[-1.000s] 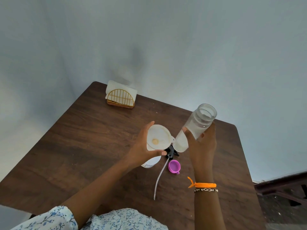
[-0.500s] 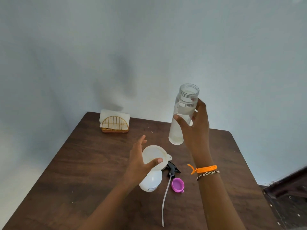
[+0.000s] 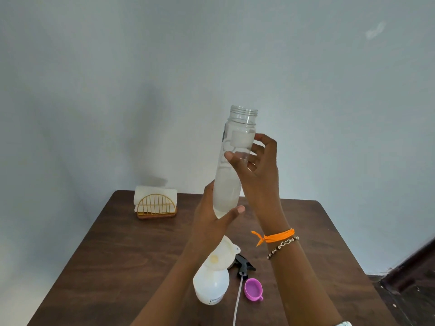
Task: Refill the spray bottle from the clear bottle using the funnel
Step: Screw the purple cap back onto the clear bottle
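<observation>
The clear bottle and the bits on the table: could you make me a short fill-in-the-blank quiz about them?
1. The clear bottle is held by ____ hands.
2. The funnel sits in the ____ bottle.
3. The small cap lying on the table is ____.
4. The right wrist wears an ____ band.

Answers: both; spray; purple; orange

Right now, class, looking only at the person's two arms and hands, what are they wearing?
The right hand has an orange band knotted round its wrist, with a thin beaded bracelet just below it. The left hand and its wrist and forearm are bare. A bit of white at the bottom edge is too cropped to identify.
</observation>
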`<state>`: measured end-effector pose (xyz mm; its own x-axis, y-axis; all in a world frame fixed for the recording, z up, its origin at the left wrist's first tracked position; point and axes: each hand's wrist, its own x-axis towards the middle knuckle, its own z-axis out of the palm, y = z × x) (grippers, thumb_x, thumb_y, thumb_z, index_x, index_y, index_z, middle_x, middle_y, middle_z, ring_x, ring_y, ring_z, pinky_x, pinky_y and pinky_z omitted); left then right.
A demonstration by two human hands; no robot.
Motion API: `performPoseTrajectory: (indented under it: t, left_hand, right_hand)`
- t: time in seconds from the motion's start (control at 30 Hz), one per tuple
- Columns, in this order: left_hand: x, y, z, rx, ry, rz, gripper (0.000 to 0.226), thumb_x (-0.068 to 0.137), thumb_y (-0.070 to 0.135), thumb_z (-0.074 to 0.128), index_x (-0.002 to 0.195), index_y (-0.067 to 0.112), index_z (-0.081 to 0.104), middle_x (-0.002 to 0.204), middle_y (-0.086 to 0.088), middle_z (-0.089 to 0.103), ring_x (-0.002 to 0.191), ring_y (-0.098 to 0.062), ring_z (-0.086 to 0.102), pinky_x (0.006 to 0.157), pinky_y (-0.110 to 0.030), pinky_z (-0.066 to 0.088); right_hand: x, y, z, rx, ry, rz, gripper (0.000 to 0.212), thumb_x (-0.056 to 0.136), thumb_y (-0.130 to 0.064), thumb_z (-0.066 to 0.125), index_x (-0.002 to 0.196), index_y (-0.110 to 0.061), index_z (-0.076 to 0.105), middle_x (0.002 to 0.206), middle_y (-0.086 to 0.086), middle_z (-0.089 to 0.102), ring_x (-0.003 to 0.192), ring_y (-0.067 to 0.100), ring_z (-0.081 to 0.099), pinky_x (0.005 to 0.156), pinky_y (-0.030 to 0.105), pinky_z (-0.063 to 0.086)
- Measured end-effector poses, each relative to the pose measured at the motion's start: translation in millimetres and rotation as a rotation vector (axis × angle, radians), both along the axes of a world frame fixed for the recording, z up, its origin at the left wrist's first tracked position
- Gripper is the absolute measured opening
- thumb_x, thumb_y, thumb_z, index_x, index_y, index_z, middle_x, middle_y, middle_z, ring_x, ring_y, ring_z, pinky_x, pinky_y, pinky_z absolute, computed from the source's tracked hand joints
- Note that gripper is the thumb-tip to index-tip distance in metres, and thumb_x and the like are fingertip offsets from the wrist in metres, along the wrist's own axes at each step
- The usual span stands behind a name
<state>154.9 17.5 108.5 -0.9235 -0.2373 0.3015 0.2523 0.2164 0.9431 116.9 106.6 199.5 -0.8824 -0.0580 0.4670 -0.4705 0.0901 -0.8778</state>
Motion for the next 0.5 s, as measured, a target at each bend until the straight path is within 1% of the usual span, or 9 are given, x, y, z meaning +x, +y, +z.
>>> performPoseTrajectory:
  t: [0.07, 0.13, 0.2, 0.27, 0.33, 0.37, 0.43, 0.5]
  left_hand:
    - [0.0, 2.6, -2.2, 0.017, -0.006, -0.002, 0.067, 0.065, 0.057, 0.066, 0.123, 0.039, 0.039, 0.117, 0.015, 0.055, 0.107, -0.004, 0.055, 0.083, -0.022, 0.052]
    - [-0.3, 4.2, -4.2, 0.026, -0.025, -0.017, 0.065, 0.069, 0.053, 0.068, 0.124, 0.035, 0.04, 0.115, 0.015, 0.055, 0.106, -0.003, 0.054, 0.082, -0.02, 0.051]
    - [1.0, 5.4, -4.7, 0.013, -0.043, -0.028, 0.057, 0.075, 0.044, 0.07, 0.122, 0.035, 0.039, 0.112, 0.016, 0.054, 0.102, 0.004, 0.053, 0.078, -0.011, 0.047]
    - [3.2, 6.1, -5.1, 0.008, -0.05, -0.037, 0.053, 0.079, 0.034, 0.07, 0.12, 0.038, 0.037, 0.111, 0.018, 0.052, 0.099, 0.008, 0.051, 0.074, -0.006, 0.045]
    - [5.1, 7.0, -7.4, 0.012, -0.057, -0.043, 0.052, 0.081, 0.028, 0.069, 0.12, 0.038, 0.036, 0.113, 0.015, 0.052, 0.101, 0.003, 0.052, 0.075, -0.008, 0.045]
    - [6.4, 7.6, -8.9, 0.021, -0.063, -0.048, 0.052, 0.081, 0.027, 0.069, 0.12, 0.038, 0.036, 0.114, 0.013, 0.052, 0.102, 0.002, 0.053, 0.077, -0.009, 0.046]
    - [8.9, 8.7, -12.2, 0.042, -0.076, -0.057, 0.05, 0.082, 0.026, 0.068, 0.116, 0.043, 0.037, 0.114, 0.013, 0.052, 0.102, 0.002, 0.053, 0.08, -0.012, 0.047]
    - [10.6, 9.7, -15.8, 0.041, -0.09, -0.059, 0.048, 0.082, 0.028, 0.068, 0.112, 0.049, 0.037, 0.113, 0.016, 0.052, 0.102, 0.002, 0.054, 0.083, -0.018, 0.048]
  right_hand:
    - [0.3, 2.2, -2.6, -0.028, -0.021, 0.027, 0.046, 0.079, -0.031, 0.07, 0.115, -0.028, 0.041, 0.114, -0.004, 0.061, 0.101, 0.008, 0.062, 0.086, 0.024, 0.05]
    - [-0.6, 7.9, -7.3, -0.074, -0.047, 0.048, 0.033, 0.087, -0.033, 0.06, 0.115, -0.023, 0.046, 0.117, -0.007, 0.06, 0.104, 0.002, 0.059, 0.087, 0.021, 0.048]
    - [-3.4, 17.4, -17.7, -0.116, -0.085, 0.012, 0.023, 0.093, -0.034, 0.05, 0.112, -0.02, 0.051, 0.116, -0.008, 0.06, 0.104, 0.002, 0.057, 0.084, 0.018, 0.045]
    - [-8.1, 29.2, -36.0, -0.108, -0.157, -0.073, 0.016, 0.094, -0.027, 0.049, 0.105, -0.018, 0.057, 0.111, -0.007, 0.061, 0.101, 0.007, 0.057, 0.079, 0.016, 0.043]
    - [-14.3, 41.2, -62.4, -0.056, -0.262, -0.156, 0.013, 0.092, -0.018, 0.051, 0.1, -0.017, 0.061, 0.105, -0.005, 0.063, 0.094, 0.008, 0.056, 0.07, 0.013, 0.043]
    - [-17.2, 46.7, -77.5, -0.023, -0.321, -0.193, 0.013, 0.091, -0.015, 0.051, 0.098, -0.015, 0.062, 0.103, -0.003, 0.063, 0.091, 0.01, 0.056, 0.068, 0.015, 0.042]
    - [-22.0, 55.8, -110.0, 0.089, -0.438, -0.251, 0.013, 0.089, -0.013, 0.052, 0.096, -0.012, 0.064, 0.1, 0.003, 0.065, 0.088, 0.014, 0.056, 0.069, 0.023, 0.04]
    - [-23.5, 62.2, -145.8, 0.252, -0.534, -0.268, 0.013, 0.088, -0.009, 0.052, 0.095, -0.012, 0.063, 0.1, 0.005, 0.065, 0.088, 0.016, 0.055, 0.074, 0.025, 0.039]
